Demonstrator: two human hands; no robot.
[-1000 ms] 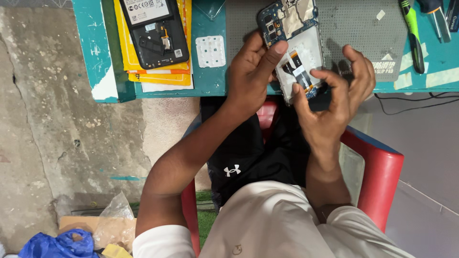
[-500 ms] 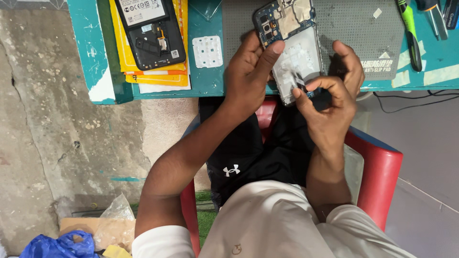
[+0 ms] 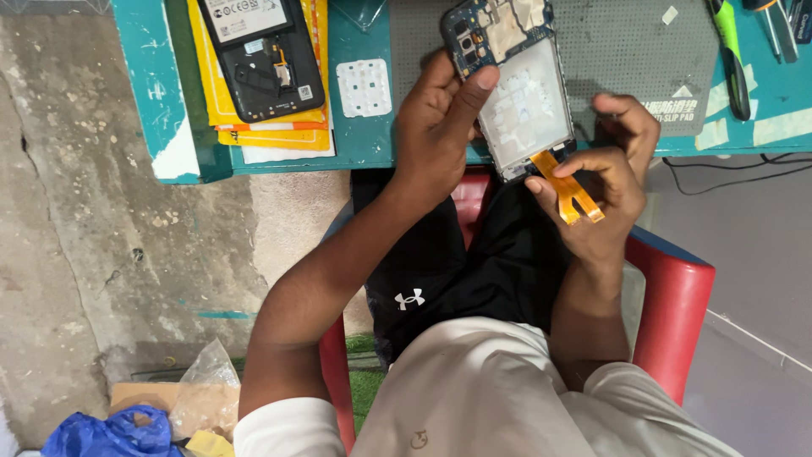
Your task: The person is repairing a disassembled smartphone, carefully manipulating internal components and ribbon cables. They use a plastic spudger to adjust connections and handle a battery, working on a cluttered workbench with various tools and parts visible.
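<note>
The opened phone (image 3: 520, 93) sits over the near table edge (image 3: 372, 152), exposing blue circuit board and pale frame. Left hand (image 3: 440, 127) grips its side; right hand (image 3: 605, 182) pinches the orange flex cable (image 3: 568, 188).

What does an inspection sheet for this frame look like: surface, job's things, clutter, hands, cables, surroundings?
Surface: teal table with a grey perforated mat on it.
Job's things: opened phone, back cover off, circuit board exposed; orange flex ribbon hanging from its lower end.
Clutter: second opened phone lying on yellow packets; white sticker sheet; green-handled tool at the mat's right edge.
Hands: left hand grips the phone's side; right hand pinches the ribbon.
Cables: black cable running below the table's right edge.
Surroundings: red chair, concrete floor, blue bag and clear plastic bag at lower left.
</note>
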